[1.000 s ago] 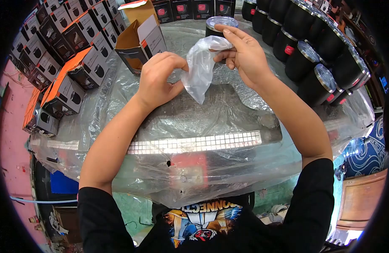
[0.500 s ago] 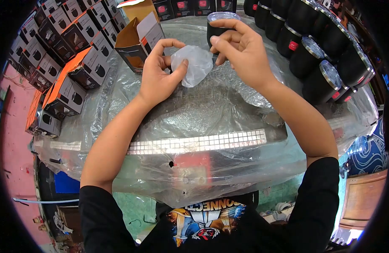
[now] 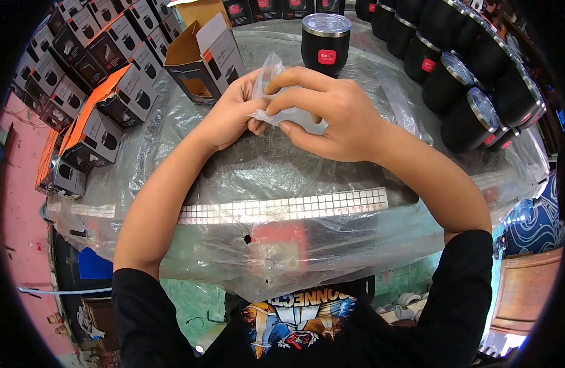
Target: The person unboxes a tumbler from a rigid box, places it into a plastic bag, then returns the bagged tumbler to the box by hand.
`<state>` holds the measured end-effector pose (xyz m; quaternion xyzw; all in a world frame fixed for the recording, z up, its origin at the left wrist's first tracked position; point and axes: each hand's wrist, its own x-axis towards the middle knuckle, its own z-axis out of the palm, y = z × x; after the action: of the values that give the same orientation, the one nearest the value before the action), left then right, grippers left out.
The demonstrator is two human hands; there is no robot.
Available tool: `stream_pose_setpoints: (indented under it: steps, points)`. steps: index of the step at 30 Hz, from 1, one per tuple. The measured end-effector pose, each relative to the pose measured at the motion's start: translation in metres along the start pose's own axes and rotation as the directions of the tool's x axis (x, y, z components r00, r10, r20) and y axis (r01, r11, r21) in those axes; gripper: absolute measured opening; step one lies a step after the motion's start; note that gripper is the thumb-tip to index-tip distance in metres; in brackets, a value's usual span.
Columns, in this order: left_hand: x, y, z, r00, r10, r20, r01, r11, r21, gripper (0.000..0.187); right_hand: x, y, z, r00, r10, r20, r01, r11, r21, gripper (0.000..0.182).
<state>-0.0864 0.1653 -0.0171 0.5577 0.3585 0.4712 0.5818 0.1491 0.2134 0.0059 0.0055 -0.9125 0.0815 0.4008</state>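
Note:
A thin translucent plastic bag (image 3: 271,73) is between my two hands above the plastic-covered table (image 3: 258,165). My left hand (image 3: 233,116) pinches the bag's edge, its fingers partly hidden. With fingers curved and apart, my right hand (image 3: 331,113) reaches into or against the bag's opening; its fingertips are partly behind the film. Just beyond my hands stands an upright black tumbler (image 3: 325,46) with a clear lid and a red label. An open cardboard box (image 3: 224,58) stands beyond my left hand.
Stacked tumbler boxes (image 3: 120,46) fill the left side, some with orange tops. Many black tumblers (image 3: 442,83) with lids stand at the right. More boxes (image 3: 267,8) line the back. A strip of small white squares (image 3: 282,208) runs along the near side.
My right hand has moved left and down to the bag, which has changed from a bunched shape to a partly spread one. The black tumbler is now uncovered by my hand.

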Motion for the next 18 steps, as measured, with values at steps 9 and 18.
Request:
stream_pose_setpoints:
  steps: [9,18]
  points:
    - [-0.006,0.007,0.006,0.993,-0.082,0.083,0.085,0.996,-0.033,0.070,0.000,0.006,0.002,0.995,0.095,-0.034,-0.095,0.995,0.014,0.023]
    - [-0.006,0.011,0.002,0.988,-0.045,0.150,0.067,0.987,-0.145,0.074,-0.003,0.009,0.002,0.974,0.196,0.111,-0.195,0.981,-0.017,0.026]
